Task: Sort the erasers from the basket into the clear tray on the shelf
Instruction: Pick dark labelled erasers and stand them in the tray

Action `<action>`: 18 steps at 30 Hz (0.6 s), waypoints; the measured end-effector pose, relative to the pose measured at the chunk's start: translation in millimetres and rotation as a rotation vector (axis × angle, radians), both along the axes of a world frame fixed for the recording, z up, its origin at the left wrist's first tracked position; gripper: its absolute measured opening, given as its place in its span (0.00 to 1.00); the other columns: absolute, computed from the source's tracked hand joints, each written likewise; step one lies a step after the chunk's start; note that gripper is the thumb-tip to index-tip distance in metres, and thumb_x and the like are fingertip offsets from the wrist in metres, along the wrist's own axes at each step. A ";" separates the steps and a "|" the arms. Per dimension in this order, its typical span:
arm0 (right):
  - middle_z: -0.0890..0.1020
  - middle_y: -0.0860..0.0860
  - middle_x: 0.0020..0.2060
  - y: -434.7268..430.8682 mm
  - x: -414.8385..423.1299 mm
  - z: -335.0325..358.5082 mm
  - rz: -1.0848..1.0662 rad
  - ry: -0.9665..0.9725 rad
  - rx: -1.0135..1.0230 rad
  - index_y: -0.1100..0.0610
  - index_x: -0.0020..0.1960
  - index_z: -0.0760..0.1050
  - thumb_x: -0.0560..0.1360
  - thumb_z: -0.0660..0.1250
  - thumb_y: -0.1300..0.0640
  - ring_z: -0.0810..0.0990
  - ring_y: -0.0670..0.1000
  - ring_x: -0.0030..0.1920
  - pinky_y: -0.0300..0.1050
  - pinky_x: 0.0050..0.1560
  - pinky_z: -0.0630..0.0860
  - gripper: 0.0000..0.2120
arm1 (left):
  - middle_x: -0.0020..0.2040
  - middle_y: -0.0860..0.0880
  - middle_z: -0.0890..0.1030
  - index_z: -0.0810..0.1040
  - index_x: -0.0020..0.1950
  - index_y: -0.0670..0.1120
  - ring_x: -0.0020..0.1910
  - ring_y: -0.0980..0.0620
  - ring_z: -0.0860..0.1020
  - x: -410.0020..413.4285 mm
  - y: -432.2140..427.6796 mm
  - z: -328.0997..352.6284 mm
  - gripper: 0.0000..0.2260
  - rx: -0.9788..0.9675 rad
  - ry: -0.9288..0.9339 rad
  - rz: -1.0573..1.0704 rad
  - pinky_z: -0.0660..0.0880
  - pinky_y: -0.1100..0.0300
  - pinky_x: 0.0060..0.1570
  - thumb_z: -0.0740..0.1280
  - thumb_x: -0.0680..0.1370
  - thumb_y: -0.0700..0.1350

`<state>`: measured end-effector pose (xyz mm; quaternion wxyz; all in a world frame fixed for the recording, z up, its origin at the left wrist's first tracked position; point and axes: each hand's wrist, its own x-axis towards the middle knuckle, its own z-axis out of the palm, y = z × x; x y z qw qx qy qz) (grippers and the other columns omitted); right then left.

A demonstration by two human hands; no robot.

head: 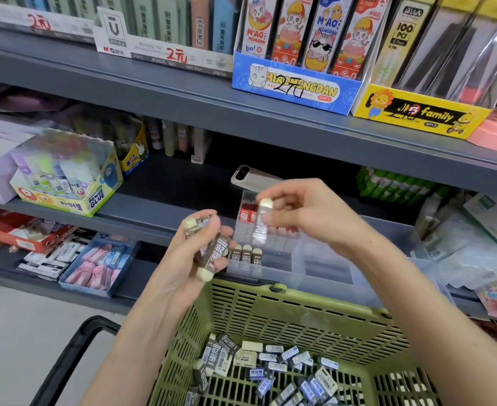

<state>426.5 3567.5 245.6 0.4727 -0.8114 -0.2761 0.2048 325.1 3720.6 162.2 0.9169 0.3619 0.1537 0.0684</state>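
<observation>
Frame centre: left hand (pixel 196 253) grips several erasers (pixel 212 253), right hand (pixel 305 218) pinches one eraser (pixel 261 227) over clear tray (pixel 344 276), above green basket (pixel 300 315).

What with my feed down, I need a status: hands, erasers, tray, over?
Left hand grips several 2B erasers. Right hand pinches one eraser at the clear tray. Many loose erasers in the basket. Path to tray unobstructed.
</observation>
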 end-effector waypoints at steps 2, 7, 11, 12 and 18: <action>0.82 0.49 0.35 -9.2 8.8 -8.9 -0.003 -0.159 -0.207 0.54 0.46 0.82 0.71 0.71 0.64 0.79 0.44 0.36 0.41 0.42 0.77 0.07 | 0.39 0.42 0.82 0.77 0.52 0.45 0.34 0.48 0.81 -0.4 1.7 1.1 0.15 -0.015 0.009 0.022 0.71 0.64 0.22 0.71 0.67 0.46; 0.78 0.42 0.35 -15.7 4.4 -40.1 0.123 -0.359 -0.616 0.51 0.52 0.77 0.73 0.69 0.58 0.75 0.46 0.42 0.41 0.43 0.70 0.08 | 0.40 0.41 0.82 0.75 0.54 0.43 0.35 0.46 0.80 0.0 3.3 1.0 0.20 -0.039 0.029 0.038 0.72 0.62 0.22 0.72 0.65 0.48; 0.80 0.43 0.39 -18.7 10.2 -39.0 0.098 -0.496 -0.696 0.47 0.45 0.73 0.72 0.68 0.53 0.77 0.48 0.48 0.41 0.42 0.66 0.05 | 0.40 0.41 0.82 0.76 0.54 0.43 0.35 0.46 0.80 0.2 4.4 0.7 0.19 -0.049 0.041 0.036 0.72 0.62 0.22 0.71 0.66 0.48; 0.80 0.42 0.39 -19.2 11.9 -37.3 0.107 -0.545 -0.714 0.46 0.44 0.74 0.71 0.69 0.52 0.76 0.48 0.48 0.41 0.42 0.65 0.04 | 0.40 0.41 0.82 0.76 0.55 0.43 0.35 0.46 0.80 0.3 4.3 0.9 0.19 -0.049 0.042 0.036 0.72 0.62 0.22 0.70 0.66 0.48; 0.75 0.45 0.41 -25.2 17.4 -37.1 0.254 -0.735 -0.818 0.48 0.50 0.81 0.74 0.66 0.47 0.72 0.48 0.52 0.42 0.46 0.67 0.09 | 0.41 0.40 0.82 0.76 0.55 0.43 0.35 0.46 0.80 0.1 4.9 1.4 0.19 -0.046 0.037 0.036 0.72 0.62 0.22 0.70 0.67 0.48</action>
